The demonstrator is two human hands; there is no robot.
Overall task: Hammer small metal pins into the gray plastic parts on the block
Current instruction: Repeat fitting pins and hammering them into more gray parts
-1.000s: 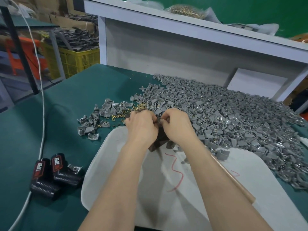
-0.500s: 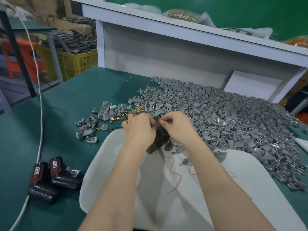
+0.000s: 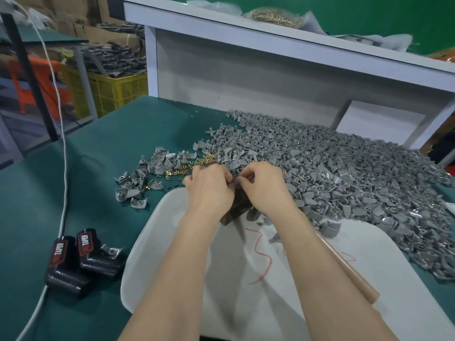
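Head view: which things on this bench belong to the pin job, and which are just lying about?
In the job: left hand and right hand, both at the dark block; gray plastic parts; brass pins; wooden handle, probably the hammer's; white tray beneath.
Lying about: two black packs; white cable; yellow crate; bag on the shelf.

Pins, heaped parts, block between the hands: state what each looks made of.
Pins: metal, likely brass, by their shiny yellow glint. Heaped parts: moulded plastic, matte gray, all much the same shape. Block: dark brown and dull, perhaps wood or rusted steel; mostly hidden, so unsure.
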